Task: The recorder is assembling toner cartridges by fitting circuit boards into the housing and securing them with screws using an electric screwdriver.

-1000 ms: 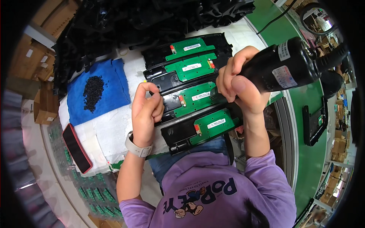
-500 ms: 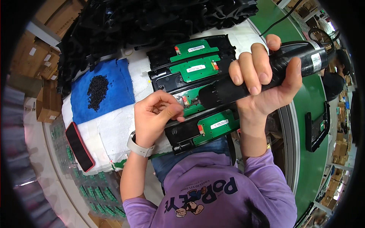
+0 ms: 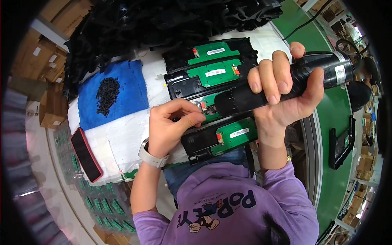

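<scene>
A black electric screwdriver (image 3: 241, 99) lies in the grip of my right hand (image 3: 281, 92), its fingers wrapped round the body. The driver's nose points left, over the third black plastic panel and its green circuit board (image 3: 211, 99). Beside the board's red-and-white connector (image 3: 203, 106), the thumb and forefinger of my left hand (image 3: 169, 124) are pinched together close to the driver's tip. Whatever is between those fingertips is too small or hidden to make out. The driver and my hands cover much of this panel.
Two panels with green boards (image 3: 214, 72) lie beyond, and another panel (image 3: 200, 143) is nearer me. Black screws (image 3: 108, 96) are heaped on a blue cloth (image 3: 136, 83) at left, near a red-edged phone (image 3: 86, 155). Black plastic parts (image 3: 163, 24) crowd the far side.
The view has shifted slightly, so the table things appear a little further right. My left hand stays pinched by the driver's tip, and my right hand keeps its grip.
</scene>
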Demonstrator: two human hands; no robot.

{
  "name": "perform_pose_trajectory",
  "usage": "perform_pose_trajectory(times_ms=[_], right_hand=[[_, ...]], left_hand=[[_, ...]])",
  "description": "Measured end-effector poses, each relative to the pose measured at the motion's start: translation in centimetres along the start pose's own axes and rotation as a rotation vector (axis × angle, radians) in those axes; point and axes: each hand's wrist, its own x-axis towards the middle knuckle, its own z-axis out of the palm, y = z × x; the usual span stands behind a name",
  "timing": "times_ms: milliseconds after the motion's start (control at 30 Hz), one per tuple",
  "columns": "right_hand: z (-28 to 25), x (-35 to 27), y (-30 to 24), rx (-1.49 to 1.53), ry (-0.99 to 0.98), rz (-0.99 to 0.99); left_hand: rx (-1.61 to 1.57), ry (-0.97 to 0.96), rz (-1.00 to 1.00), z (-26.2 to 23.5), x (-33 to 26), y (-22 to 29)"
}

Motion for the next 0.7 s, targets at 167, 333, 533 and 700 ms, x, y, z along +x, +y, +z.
perform_pose_trajectory(times_ms=[167,333,533,700], right_hand=[[0.2,-0.1,0.1,-0.024,-0.02,-0.009],[0.5,-0.6,0.5,-0.111,-0.007,-0.012],[0.9,-0.3,-0.1,-0.056,0.206,0.025],[0.7,-1.0,0.5,-0.077,0.34,-0.011]], left_hand=[[0.019,0.007,-0.024,0.2,-0.1,0.1],[0.156,0.054,-0.019,0.4,-0.2,-0.2],[0.234,0.09,0.113,0.8,-0.2,0.3],[0.29,0.145,0.14,1.0,-0.3,-0.3]])
